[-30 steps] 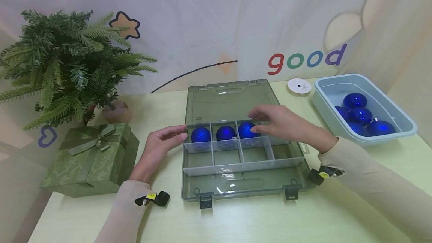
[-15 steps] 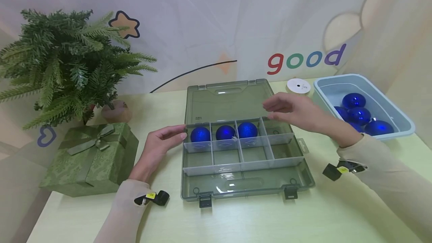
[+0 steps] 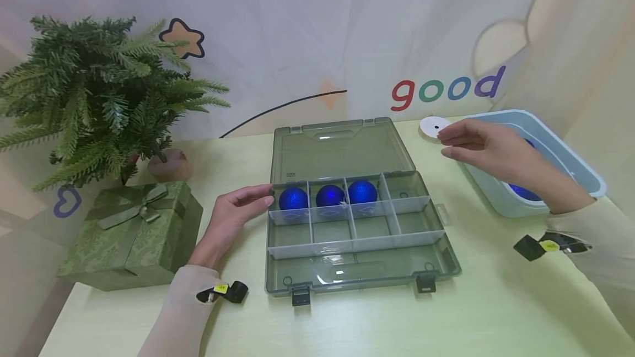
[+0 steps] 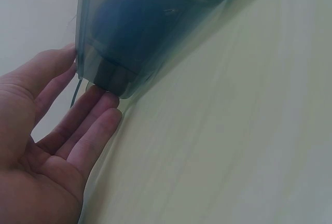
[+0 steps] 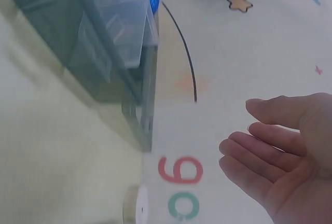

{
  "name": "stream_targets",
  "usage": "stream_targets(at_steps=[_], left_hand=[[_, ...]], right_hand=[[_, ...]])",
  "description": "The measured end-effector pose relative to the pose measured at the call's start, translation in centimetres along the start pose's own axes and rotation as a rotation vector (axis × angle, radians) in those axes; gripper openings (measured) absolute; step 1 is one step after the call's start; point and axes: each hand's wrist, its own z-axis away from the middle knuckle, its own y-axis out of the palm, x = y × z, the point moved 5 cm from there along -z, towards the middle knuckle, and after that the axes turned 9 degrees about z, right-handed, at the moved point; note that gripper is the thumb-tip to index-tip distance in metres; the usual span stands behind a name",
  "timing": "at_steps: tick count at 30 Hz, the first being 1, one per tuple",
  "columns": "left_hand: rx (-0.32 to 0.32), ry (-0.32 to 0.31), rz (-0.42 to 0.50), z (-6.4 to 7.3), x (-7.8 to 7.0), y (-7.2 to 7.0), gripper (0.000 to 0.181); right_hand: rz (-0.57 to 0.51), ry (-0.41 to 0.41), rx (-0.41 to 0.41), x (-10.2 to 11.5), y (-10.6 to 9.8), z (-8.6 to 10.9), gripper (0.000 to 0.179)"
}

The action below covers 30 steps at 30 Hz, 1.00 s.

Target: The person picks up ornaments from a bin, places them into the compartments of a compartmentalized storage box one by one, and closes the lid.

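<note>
My left hand (image 3: 237,215) touches the back left corner of a clear green compartment box (image 3: 364,269). In the left wrist view its fingertips rest against that corner, thumb at the rim. Three blue baubles sit in the back row: a glittery bauble (image 3: 293,199) at the left, a darker bauble (image 3: 330,197) in the middle, another glittery bauble (image 3: 362,191) in the third compartment. My right hand (image 3: 501,153) holds nothing, its fingers loosely bent, above the left side of a light blue basin (image 3: 491,194). Blue baubles (image 3: 525,193) in the basin are mostly hidden by the hand.
Behind the box's compartments its lid (image 3: 342,150) lies folded back. A white ribbon spool (image 3: 432,126) is near the right fingertips. On the left stand a green gift box (image 3: 134,236) with a bow and a small artificial fir tree (image 3: 109,92). A printed cloth (image 3: 278,32) hangs behind.
My right hand has let go of the bauble in the third compartment and moved right to over the basin. My left hand has stayed at the box corner.
</note>
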Motion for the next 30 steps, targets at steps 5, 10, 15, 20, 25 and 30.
stream_targets(at_steps=[5, 10, 15, 20, 25, 30], left_hand=[[-0.001, -0.005, 0.004, 0.0, 0.0, 0.0, 0.042], [0.002, -0.008, 0.006, 0.1, 0.0, 0.0, 0.043], [0.004, -0.006, 0.012, 0.1, 0.1, 0.1, 0.043], [-0.002, -0.009, 0.014, 0.1, 0.1, 0.1, 0.042], [-0.005, -0.002, 0.016, 0.0, 0.1, 0.1, 0.041], [-0.003, 0.001, 0.018, 0.0, 0.1, 0.1, 0.04]], right_hand=[[0.056, 0.0, -0.079, -2.5, -1.7, 0.5, 0.038], [0.111, 0.07, -0.08, -5.1, -2.9, 1.0, 0.045], [0.132, 0.126, -0.098, -7.3, -3.6, 1.4, 0.048], [0.154, 0.168, -0.105, -9.0, -4.1, 1.7, 0.053], [0.176, 0.206, -0.096, -10.4, -4.1, 1.8, 0.057], [0.176, 0.216, -0.09, -11.6, -4.1, 1.9, 0.056]])
